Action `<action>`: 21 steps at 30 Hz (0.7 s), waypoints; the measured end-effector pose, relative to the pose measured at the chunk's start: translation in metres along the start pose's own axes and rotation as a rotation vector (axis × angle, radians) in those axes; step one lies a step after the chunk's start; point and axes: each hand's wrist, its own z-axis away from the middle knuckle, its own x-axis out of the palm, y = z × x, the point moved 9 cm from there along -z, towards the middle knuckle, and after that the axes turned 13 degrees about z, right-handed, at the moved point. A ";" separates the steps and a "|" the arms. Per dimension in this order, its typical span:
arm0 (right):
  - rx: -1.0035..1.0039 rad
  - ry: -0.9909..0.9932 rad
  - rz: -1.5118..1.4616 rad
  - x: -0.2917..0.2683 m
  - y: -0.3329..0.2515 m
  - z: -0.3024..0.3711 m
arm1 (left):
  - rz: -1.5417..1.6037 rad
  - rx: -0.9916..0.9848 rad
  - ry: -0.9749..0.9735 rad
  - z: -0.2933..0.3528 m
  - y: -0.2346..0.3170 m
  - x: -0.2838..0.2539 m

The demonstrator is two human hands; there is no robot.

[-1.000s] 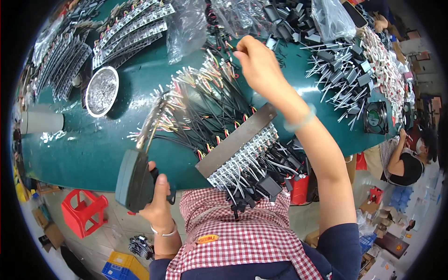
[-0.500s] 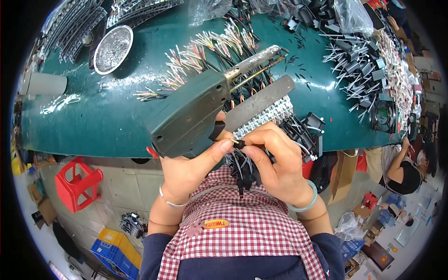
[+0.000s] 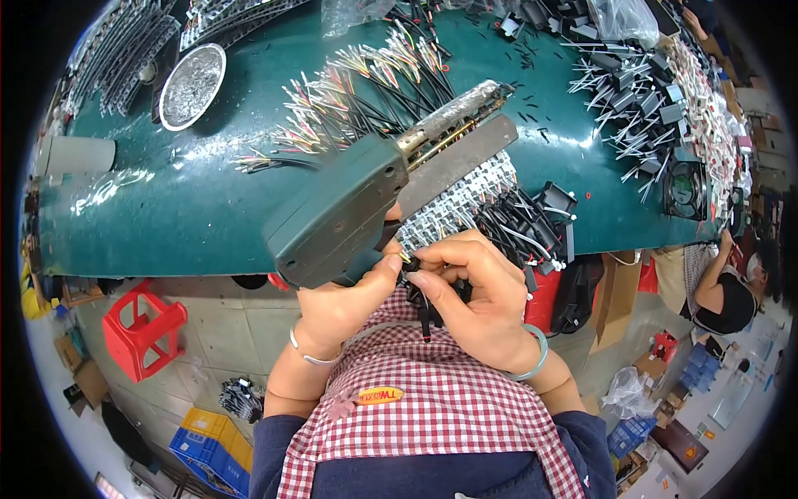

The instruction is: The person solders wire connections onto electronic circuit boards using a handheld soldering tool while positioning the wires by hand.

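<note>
My left hand (image 3: 342,309) is closed at the rear grip of a dark green pistol-shaped tool (image 3: 337,204), which has a metal barrel and a flat grey metal bar beside it. Whether that hand carries the tool's weight I cannot tell. Its thumb and finger pinch thin yellowish wires (image 3: 405,258) at their tips. My right hand (image 3: 486,303) meets it, thumb and forefinger closed on the black cable (image 3: 411,265) those wires come out of. Below the fingers hang dark cable parts (image 3: 426,320), in front of my checked apron.
Behind the tool, bundles of black cables with stripped coloured ends (image 3: 366,83) lie on the green table (image 3: 191,224). White connector strips (image 3: 465,195) and black housings (image 3: 532,216) sit beyond my right hand. A round metal-lined bowl (image 3: 193,87) stands far left, a red stool (image 3: 143,331) below.
Both hands have shifted slightly left and down, still together at the wires. My right fingers have curled closer to my left thumb. The tool's barrel and bar now look closer together.
</note>
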 end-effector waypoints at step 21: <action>0.073 0.062 -0.034 -0.004 0.016 0.011 | 0.073 -0.125 -0.110 -0.003 -0.017 0.010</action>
